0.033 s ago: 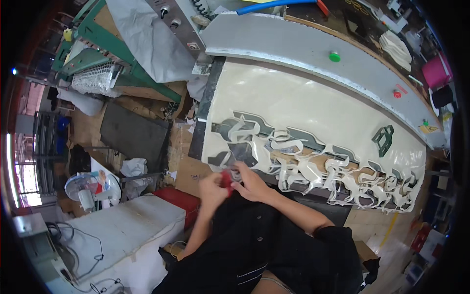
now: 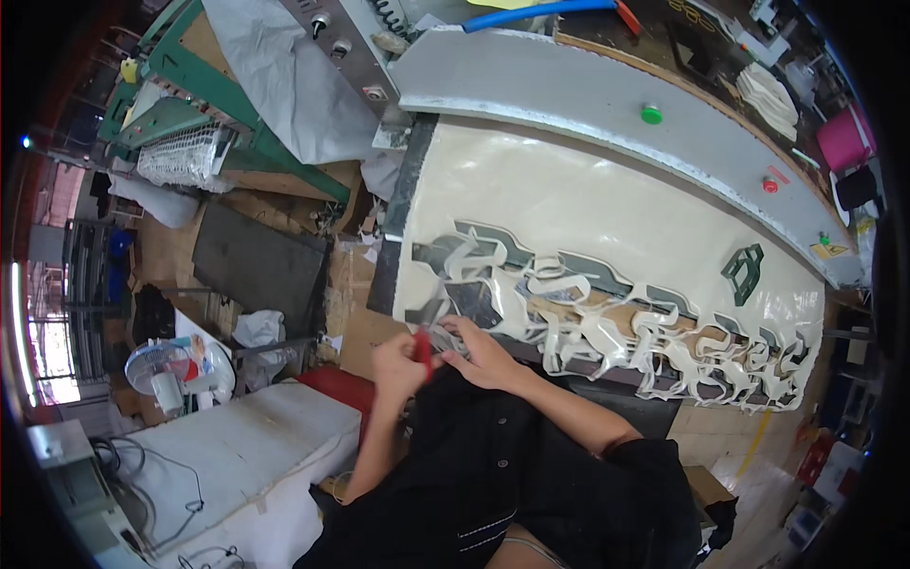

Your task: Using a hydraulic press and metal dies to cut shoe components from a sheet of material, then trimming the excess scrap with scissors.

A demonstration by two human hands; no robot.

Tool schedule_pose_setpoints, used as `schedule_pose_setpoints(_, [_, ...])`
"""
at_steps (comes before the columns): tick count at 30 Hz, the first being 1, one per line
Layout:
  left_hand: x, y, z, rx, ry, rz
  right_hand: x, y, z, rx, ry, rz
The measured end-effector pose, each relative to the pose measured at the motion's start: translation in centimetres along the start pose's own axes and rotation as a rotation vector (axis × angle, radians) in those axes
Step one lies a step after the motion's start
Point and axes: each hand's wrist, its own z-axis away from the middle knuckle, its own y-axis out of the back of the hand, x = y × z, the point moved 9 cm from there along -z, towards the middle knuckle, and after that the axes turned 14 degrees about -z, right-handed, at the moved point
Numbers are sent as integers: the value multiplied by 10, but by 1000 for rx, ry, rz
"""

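Observation:
My left hand (image 2: 398, 368) is closed round the red handle of what look like scissors (image 2: 423, 353); their grey blades, blurred, point away from me over the sheet's near-left corner. Right beside it, my right hand (image 2: 482, 358) has its fingers bent at the near edge of the cut-out pale sheet (image 2: 507, 308); what they pinch is too small and blurred to tell. The sheet is a web of curling strips, with dark grey pieces (image 2: 488, 242) and brown patches showing through its gaps. All this lies on a cream work surface (image 2: 569, 180).
A grey machine beam (image 2: 550, 81) with green and red buttons crosses the far side. A green angular frame (image 2: 742, 273) lies at the right of the cream surface. To the left stand a fan (image 2: 171, 372), a white-topped bench (image 2: 237, 431) and a green metal frame (image 2: 180, 57).
My left hand has shifted slightly left, and the scissors' blades show more plainly. My right hand stays near the sheet's edge, almost where it was.

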Motion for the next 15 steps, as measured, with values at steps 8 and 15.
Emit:
schedule_pose_setpoints(8, [-108,76,-209,-122,-411,-525,29,-13,-89,241,69,429])
schedule_pose_setpoints(15, [-94,1,-270,-1104,-607,-837,82,2,-116,379,-433,489])
